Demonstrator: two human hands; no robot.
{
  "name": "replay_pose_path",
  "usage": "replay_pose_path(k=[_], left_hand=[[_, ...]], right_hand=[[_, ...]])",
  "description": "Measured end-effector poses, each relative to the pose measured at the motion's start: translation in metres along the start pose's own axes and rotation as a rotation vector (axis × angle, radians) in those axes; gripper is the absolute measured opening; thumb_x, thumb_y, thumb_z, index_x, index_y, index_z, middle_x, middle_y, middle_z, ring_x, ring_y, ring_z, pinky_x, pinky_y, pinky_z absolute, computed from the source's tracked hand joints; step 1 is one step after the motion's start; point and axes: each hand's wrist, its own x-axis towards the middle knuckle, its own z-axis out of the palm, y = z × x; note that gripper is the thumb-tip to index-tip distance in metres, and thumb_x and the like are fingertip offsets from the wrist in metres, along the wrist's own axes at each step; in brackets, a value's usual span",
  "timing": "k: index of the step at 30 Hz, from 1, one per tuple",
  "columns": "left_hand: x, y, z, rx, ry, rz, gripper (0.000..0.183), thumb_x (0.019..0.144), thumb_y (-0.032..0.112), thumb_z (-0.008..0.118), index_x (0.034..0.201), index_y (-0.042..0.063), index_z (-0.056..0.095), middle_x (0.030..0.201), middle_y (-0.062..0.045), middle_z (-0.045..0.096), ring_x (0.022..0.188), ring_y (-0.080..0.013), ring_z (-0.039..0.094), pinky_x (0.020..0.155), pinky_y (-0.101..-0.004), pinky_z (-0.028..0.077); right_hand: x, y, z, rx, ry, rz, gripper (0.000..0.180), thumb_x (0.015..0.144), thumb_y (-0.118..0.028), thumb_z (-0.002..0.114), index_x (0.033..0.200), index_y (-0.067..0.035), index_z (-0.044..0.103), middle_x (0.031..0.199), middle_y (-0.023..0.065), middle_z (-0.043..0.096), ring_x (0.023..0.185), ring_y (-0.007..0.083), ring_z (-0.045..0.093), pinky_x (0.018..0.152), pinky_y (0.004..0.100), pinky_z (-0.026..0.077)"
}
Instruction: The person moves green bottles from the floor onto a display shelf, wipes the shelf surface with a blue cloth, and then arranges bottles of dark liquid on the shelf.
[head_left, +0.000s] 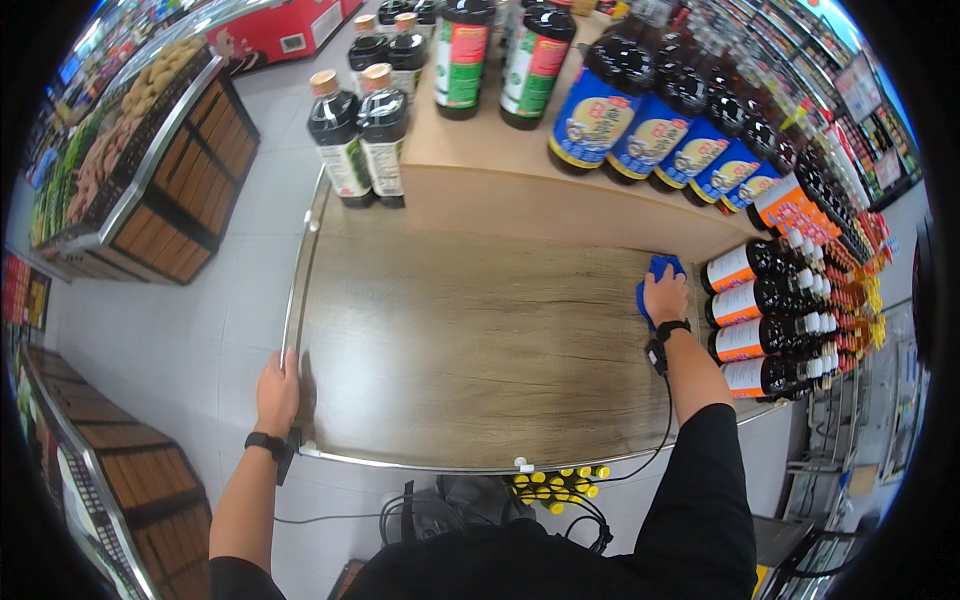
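My right hand (667, 294) presses a blue cloth (660, 268) flat onto the wood-grain shelf top (465, 337), near its right side. Just right of that hand stand several dark bottles with white and orange labels (739, 306). At the left edge, my left hand (277, 394) grips the metal rail (291, 300) that borders the shelf; its fingertips are partly hidden behind the rail. Both wrists carry black bands, and a cable hangs from the right one.
A raised wooden tier (525, 199) at the back bears dark bottles with blue labels (596, 112). Dark bottles (382, 135) stand at the back left corner. Yellow-capped bottles (555, 484) and loose black cables (592, 517) lie below the front edge. Produce stands (176, 161) flank the left aisle.
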Motion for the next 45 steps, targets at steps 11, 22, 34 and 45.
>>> replay_pose_path(k=[11, 22, 34, 45], left_hand=[[0.004, -0.004, -0.001, 0.047, -0.071, -0.073, 0.053, 0.100, 0.043, 0.041, 0.119, -0.003, 0.058, 0.097, -0.030, 0.065, 0.094, -0.0465, 0.061, 0.082, -0.0497, 0.047], [0.004, -0.004, -0.001, 0.066, -0.081, -0.076, 0.056, 0.100, 0.046, 0.040, 0.119, -0.003, 0.058, 0.091, -0.028, 0.066, 0.090, -0.0456, 0.062, 0.079, -0.0504, 0.048], [0.003, -0.005, -0.002, 0.047, -0.101, -0.100, 0.060, 0.100, 0.048, 0.039, 0.122, -0.005, 0.056, 0.098, -0.029, 0.066, 0.097, -0.0456, 0.061, 0.085, -0.0501, 0.047], [0.002, 0.000, -0.011, -0.028, -0.132, -0.102, 0.057, 0.099, 0.048, 0.040, 0.119, -0.004, 0.054, 0.101, -0.029, 0.064, 0.095, -0.0461, 0.061, 0.083, -0.0509, 0.048]], right_hand=[[-0.046, -0.079, -0.011, 0.040, -0.078, -0.564, 0.063, 0.088, -0.037, 0.056, 0.137, 0.000, 0.045, 0.121, 0.0185, 0.054, 0.111, 0.0369, 0.053, 0.094, 0.0457, 0.047], [-0.123, -0.219, -0.017, 0.195, -0.135, -0.945, 0.062, 0.084, -0.036, 0.060, 0.132, 0.001, 0.047, 0.114, 0.0175, 0.057, 0.107, 0.0363, 0.055, 0.088, 0.0460, 0.049], [-0.190, -0.339, -0.004, 0.242, -0.117, -1.070, 0.061, 0.086, -0.041, 0.060, 0.127, 0.003, 0.050, 0.115, 0.0176, 0.056, 0.106, 0.0346, 0.054, 0.085, 0.0466, 0.046], [-0.220, -0.384, 0.013, 0.388, 0.102, -0.925, 0.062, 0.088, -0.032, 0.062, 0.131, 0.010, 0.044, 0.139, 0.0271, 0.040, 0.127, 0.0392, 0.040, 0.108, 0.0448, 0.033]])
